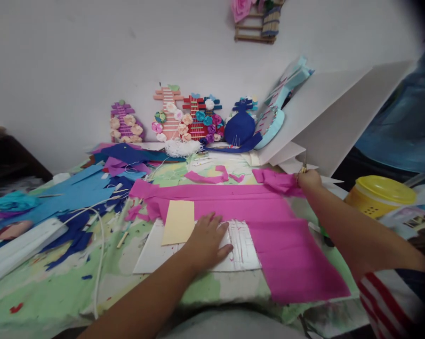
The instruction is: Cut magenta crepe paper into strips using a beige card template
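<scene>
My left hand (208, 240) lies flat, fingers stretched, on a scored white board (242, 247) and the edge of bright pink crepe paper (293, 254). Beside its fingers, a cream rectangular card (179, 221) rests partly on the board and partly on the pink paper. Out at the far right, my right hand (309, 181) is closed on a slim brass-coloured tool (304, 168) with a thin tip pointing up; its exact kind is unclear. A crumpled end of pink paper (274, 180) meets that hand; whether the fingers also grip it cannot be made out.
Blue paper scraps (81, 188) and a white stick-like device (25, 249) with a cable cover the left side. Several decorated lute-shaped crafts (198, 117) stand against the wall. White folded boards (325, 103) lean behind my right hand, near a yellow-lidded tub (385, 188).
</scene>
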### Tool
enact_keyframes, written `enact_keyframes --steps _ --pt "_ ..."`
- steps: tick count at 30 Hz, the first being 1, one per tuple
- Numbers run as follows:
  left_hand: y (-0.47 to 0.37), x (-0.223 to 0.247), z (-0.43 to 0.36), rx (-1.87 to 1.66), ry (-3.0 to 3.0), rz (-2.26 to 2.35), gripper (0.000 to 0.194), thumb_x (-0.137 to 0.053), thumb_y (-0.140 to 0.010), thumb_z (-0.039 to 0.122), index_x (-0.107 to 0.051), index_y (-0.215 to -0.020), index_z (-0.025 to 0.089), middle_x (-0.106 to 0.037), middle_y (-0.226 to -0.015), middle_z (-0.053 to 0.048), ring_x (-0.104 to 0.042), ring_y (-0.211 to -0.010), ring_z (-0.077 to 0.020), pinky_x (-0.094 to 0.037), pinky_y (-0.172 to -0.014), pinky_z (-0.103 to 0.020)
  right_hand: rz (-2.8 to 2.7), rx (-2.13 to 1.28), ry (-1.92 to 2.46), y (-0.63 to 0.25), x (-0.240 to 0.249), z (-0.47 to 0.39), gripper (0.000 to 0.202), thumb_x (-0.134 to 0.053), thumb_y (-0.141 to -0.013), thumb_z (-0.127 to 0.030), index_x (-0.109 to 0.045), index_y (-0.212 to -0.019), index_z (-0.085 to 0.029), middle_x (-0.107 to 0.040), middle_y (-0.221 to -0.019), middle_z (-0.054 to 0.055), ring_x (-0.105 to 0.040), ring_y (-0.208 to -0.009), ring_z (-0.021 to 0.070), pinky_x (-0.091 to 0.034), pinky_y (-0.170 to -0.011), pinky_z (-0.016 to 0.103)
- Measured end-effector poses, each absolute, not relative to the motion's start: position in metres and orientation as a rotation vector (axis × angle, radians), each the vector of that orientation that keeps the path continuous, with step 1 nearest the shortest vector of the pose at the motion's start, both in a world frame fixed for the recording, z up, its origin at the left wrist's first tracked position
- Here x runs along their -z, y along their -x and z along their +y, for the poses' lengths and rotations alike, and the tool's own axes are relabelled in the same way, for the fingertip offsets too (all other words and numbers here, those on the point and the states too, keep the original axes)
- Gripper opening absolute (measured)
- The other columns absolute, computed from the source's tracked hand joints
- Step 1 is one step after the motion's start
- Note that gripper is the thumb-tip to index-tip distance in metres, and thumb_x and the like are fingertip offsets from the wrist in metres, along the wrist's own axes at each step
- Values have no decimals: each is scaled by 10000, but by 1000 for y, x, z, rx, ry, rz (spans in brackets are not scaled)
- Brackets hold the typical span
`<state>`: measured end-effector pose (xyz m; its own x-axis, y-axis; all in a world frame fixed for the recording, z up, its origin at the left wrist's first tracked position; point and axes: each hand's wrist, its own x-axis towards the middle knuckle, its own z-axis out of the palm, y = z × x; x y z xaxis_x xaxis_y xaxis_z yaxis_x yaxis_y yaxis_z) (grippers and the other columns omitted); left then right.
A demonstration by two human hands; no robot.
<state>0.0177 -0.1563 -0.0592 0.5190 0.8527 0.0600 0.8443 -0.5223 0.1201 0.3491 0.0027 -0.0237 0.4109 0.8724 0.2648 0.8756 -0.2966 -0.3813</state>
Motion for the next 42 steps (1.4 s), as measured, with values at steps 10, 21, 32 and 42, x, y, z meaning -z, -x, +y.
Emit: enact_keyframes --steps 10,21,32,42 --pt "-18 60 -156 -54 -2686 1574 562 -394 -806 476 -404 -1258 140 -360 -1316 -164 -299 -1210 -321 -244 -968 -462 -1579 171 2127 -340 -20 -10 632 -332 -751 -614 -487 -1017 -61 -572 -912 206 -522 -826 237 -324 -621 322" --pt "40 62 -140 122 -2500 2015 592 -306 -830 470 -338 -1298 109 -275 -1364 -164 -181 -1261 -327 -186 -983 -479 -2610 -195 1551 -270 44 -81 462 -526 -688 -508 -500 -972 -145 -557 -958 134 -521 -862 240 -393 -689 314" --pt "57 66 -159 187 -2344 2148 660 -299 -802 501 -346 -1284 53 -336 -1310 -219 -280 -1214 -348 -236 -950 -457 -2457 -364 1704 -244 52 -53 386 -515 -692 -526 -496 -822 -163 -572 -813 92 -521 -665 180 -351 -531 275" --pt "57 42 -109 -301 -1813 2237 514 -610 -638 381 -520 -1069 115 -580 -1021 -167 -522 -954 -359 -388 -779 -421 -2451 -362 1713 -249 38 -61 395 -572 -649 -491 -520 -873 -169 -582 -816 78 -513 -679 181 -318 -534 259"
